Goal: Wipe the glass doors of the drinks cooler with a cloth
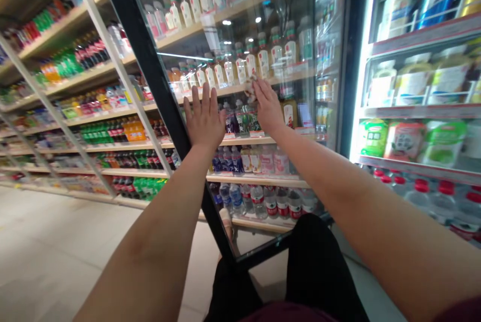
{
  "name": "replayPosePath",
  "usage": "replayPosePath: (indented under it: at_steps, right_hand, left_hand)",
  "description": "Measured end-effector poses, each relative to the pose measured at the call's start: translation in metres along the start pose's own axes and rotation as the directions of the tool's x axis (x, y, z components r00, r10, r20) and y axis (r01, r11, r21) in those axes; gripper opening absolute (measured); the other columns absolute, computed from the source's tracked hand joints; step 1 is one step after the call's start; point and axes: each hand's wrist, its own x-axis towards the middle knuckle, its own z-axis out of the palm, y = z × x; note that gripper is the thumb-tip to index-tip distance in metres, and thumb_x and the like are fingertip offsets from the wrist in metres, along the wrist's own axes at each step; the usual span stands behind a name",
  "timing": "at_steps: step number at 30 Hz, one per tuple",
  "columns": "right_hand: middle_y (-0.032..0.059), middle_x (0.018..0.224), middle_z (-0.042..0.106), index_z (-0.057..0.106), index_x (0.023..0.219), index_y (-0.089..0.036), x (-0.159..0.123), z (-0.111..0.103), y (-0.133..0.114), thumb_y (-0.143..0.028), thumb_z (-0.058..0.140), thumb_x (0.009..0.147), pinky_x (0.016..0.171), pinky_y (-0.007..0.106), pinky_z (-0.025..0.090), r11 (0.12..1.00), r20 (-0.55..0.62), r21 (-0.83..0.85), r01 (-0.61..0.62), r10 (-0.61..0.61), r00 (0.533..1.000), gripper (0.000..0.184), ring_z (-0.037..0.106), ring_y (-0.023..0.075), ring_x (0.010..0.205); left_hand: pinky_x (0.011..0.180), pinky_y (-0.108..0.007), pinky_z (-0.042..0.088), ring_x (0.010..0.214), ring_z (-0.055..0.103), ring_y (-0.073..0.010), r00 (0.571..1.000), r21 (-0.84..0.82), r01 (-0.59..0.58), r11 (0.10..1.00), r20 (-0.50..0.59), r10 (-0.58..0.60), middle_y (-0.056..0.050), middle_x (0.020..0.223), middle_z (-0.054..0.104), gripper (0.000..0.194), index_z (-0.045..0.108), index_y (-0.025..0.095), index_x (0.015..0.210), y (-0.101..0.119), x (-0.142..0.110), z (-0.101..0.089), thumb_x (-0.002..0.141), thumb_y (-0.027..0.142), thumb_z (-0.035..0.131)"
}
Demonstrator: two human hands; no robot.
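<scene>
A glass door (270,156) with a black frame (171,106) stands swung out in front of me. My left hand (206,119) lies flat against the glass beside the frame, its fingers spread and holding nothing. To its right, my right hand (268,106) presses a crumpled cloth (251,90) of brownish, patterned look onto the pane. The fingers of that hand cover part of the cloth. Rows of bottles show through the glass behind both hands.
A lit cooler (421,111) with cans, bottles and pouches opens on my right. Long shelves (93,146) of drinks run along the left. My knees (313,252) are close to the door's lower edge, above a pale tiled floor (45,247).
</scene>
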Motion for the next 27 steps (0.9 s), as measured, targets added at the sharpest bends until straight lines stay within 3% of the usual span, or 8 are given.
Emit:
replayPosePath:
  at_steps: [5,12,16,22,27]
  right_hand:
    - [0.0089,0.17,0.04,0.043,0.164,-0.014,-0.026,0.002,0.009,-0.012,0.023,0.102,0.137,0.045,0.025,0.999,-0.025,-0.012,-0.044,0.043,0.999,0.064,0.023,0.0206,0.164]
    - [0.0076,0.171,0.038,0.04,0.165,-0.013,-0.016,0.0,0.021,-0.009,0.025,0.099,0.137,0.046,0.023,0.998,-0.019,-0.026,-0.055,0.054,0.998,0.068,0.024,0.0221,0.164]
    - [0.0109,0.171,0.038,0.042,0.163,-0.011,-0.032,0.0,0.024,-0.013,0.024,0.101,0.137,0.046,0.022,0.994,-0.028,-0.017,-0.112,0.112,0.993,0.065,0.021,0.0225,0.165]
    - [0.0093,0.171,0.036,0.038,0.165,-0.012,-0.021,-0.008,0.039,-0.011,0.026,0.099,0.137,0.045,0.022,0.99,-0.037,-0.033,-0.137,0.136,0.99,0.067,0.021,0.0198,0.164]
    - [0.0086,0.174,0.031,0.035,0.166,-0.011,-0.027,-0.013,0.05,-0.009,0.027,0.096,0.138,0.047,0.02,0.972,-0.04,-0.052,-0.229,0.227,0.973,0.071,0.018,0.0207,0.166]
  left_hand:
    - [0.136,-0.055,-0.009,0.165,-0.001,-0.0309,1.0,-0.009,0.019,1.0,0.015,-0.019,-0.009,0.177,0.018,0.069,0.034,0.011,0.169,0.002,0.001,-0.001,0.104,0.029,0.051]
    - [0.136,-0.049,-0.012,0.164,-0.005,-0.0249,0.999,-0.045,0.046,0.998,0.031,-0.045,-0.005,0.177,0.015,0.069,0.033,0.014,0.17,0.002,0.001,-0.003,0.106,0.036,0.046]
    - [0.134,-0.044,-0.016,0.164,-0.009,-0.0233,0.998,-0.06,0.044,0.997,0.038,-0.042,-0.004,0.177,0.013,0.07,0.031,0.011,0.169,0.002,0.001,-0.003,0.107,0.042,0.041]
    - [0.136,-0.055,-0.01,0.165,-0.004,-0.0289,0.998,-0.038,0.058,0.998,0.042,-0.057,-0.005,0.178,0.014,0.071,0.03,0.018,0.171,0.003,0.002,-0.002,0.105,0.037,0.048]
    - [0.136,-0.054,-0.011,0.165,-0.004,-0.0271,0.998,-0.067,0.052,0.996,0.024,-0.05,0.002,0.178,0.011,0.068,0.029,0.025,0.172,0.001,0.0,0.0,0.107,0.04,0.046]
